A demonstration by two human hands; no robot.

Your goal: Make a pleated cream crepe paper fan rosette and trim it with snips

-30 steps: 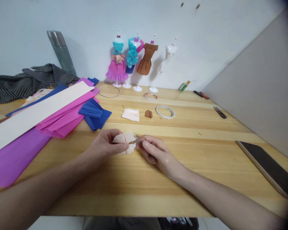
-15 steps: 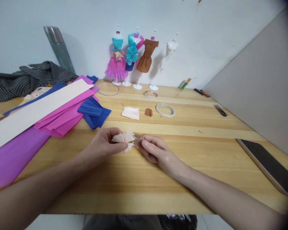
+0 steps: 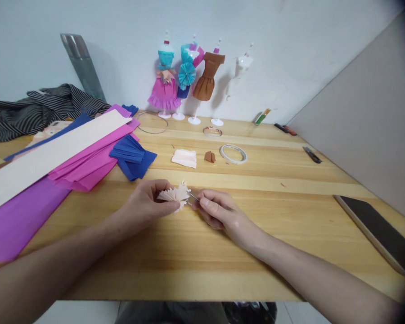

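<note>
Pinched between the thumb and fingers of my left hand (image 3: 151,202) is a pleated cream crepe-paper flower (image 3: 173,194), its folds fanned out and its edges ragged. My right hand (image 3: 219,209) is closed around a slim metal tool (image 3: 193,196), most of which my fingers hide. The narrow tip reaches the right side of the flower; I cannot tell exactly what it touches there. Both hands are just above the table. Beyond them lie a crinkled cream paper piece (image 3: 184,158) and a small brown paper scrap (image 3: 209,156).
Crepe-paper sheets (image 3: 87,168) cover the left side, with a folded blue piece (image 3: 131,159). Behind are a tape roll (image 3: 233,154), a wire ring (image 3: 152,123), several small dress forms (image 3: 207,81) and a bottle (image 3: 84,67). A dark tablet-like slab (image 3: 374,229) and a cutter (image 3: 312,155) lie right.
The view has tilted very slightly. Both hands keep their grips, and the metal tool's tip stays at the flower's right side with hardly any movement.
</note>
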